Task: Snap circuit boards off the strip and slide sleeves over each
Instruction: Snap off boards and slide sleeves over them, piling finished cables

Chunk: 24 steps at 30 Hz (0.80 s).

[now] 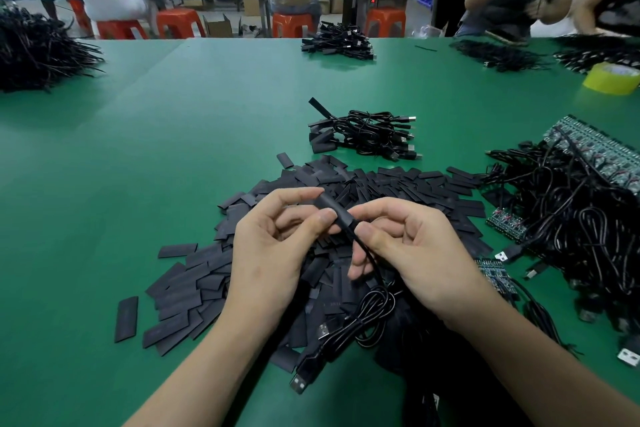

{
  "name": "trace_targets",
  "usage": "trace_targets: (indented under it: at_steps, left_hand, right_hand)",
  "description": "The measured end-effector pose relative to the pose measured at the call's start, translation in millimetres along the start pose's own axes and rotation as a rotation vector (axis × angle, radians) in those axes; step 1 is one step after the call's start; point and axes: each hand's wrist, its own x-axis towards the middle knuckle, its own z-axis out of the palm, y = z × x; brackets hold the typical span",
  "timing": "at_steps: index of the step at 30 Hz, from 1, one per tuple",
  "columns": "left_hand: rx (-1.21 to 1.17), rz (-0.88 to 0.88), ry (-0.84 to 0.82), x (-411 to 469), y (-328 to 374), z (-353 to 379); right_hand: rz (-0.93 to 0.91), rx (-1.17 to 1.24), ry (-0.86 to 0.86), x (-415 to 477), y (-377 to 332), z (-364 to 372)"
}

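Note:
My left hand (277,239) pinches the upper end of a black sleeve (334,210) between thumb and forefinger. My right hand (405,246) pinches its lower end, where a thin black cable (367,256) comes out and runs down to a coil and a USB plug (304,374). Whatever board sits inside the sleeve is hidden. Both hands hover over a heap of flat black sleeves (381,184). Strips of green circuit boards (595,152) with attached cables lie at the right, and shorter board strips (507,220) lie nearer my right hand.
A bundle of sleeved cables (367,135) lies beyond the heap on the green table (173,135). More cable piles sit at the far left (38,48), far middle (337,42) and far right. A yellow tape roll (611,78) stands at the right edge. People work around the tables.

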Motion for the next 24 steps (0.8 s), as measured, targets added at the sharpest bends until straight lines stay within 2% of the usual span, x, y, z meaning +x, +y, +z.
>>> trace_targets:
  at_steps: [15,24]
  left_hand:
    - [0.066,0.003,-0.015,0.5,-1.4,-0.3]
    - [0.351,0.048,-0.035,2.5,-0.3,-3.7]
  right_hand:
    - [-0.031,-0.014,-0.008,-2.3,0.7,0.9]
    - [-0.041,-0.021,0.047,-0.6,3.6,-0.1]
